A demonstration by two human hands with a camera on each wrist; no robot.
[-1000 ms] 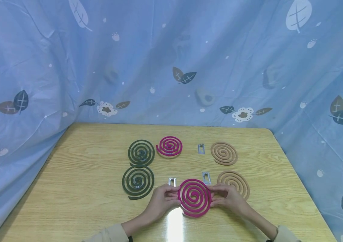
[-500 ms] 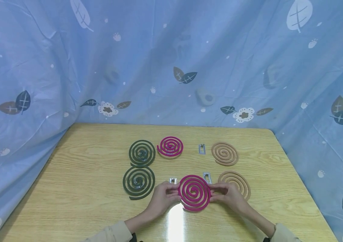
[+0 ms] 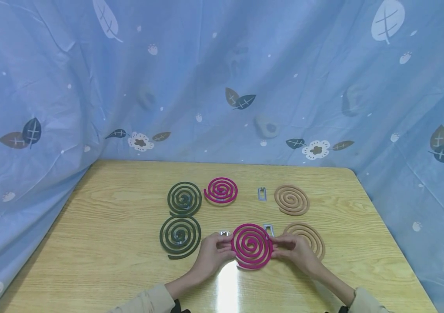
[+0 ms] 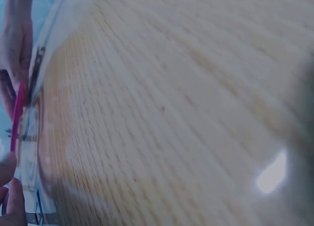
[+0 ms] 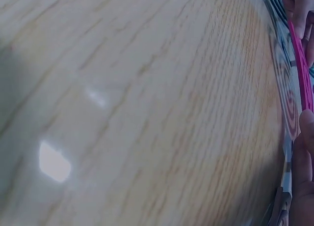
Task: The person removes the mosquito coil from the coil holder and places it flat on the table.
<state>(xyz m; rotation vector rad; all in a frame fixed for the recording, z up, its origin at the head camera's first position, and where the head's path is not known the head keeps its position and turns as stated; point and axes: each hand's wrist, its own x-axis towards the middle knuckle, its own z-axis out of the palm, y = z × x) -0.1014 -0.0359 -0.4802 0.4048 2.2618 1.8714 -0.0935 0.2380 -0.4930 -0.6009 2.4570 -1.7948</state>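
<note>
Both hands hold a magenta mosquito coil [image 3: 251,244] raised off the table, near the middle front. My left hand [image 3: 211,256] pinches its left rim between thumb and fingers; my right hand [image 3: 298,252] pinches the right rim. Seen edge-on, the magenta coil [image 4: 17,113] is a thin strip at the left border of the left wrist view. In the right wrist view the coil [image 5: 300,64] stretches between both hands at the right border. Just behind it lie two metal coil stands, one at left [image 3: 225,233] and another at right [image 3: 268,229], both partly covered.
Two dark green coils [image 3: 184,198] lie at left over metal stands. Another magenta coil [image 3: 221,190] sits at the back on a stand. A bare stand [image 3: 262,194] is beside it. Two tan coils [image 3: 291,200] lie at right, the nearer partly behind my right hand.
The held magenta coil has moved slightly away from me, with both hands gripping it throughout. It now covers more of the two stands behind it. The other coils stay put.
</note>
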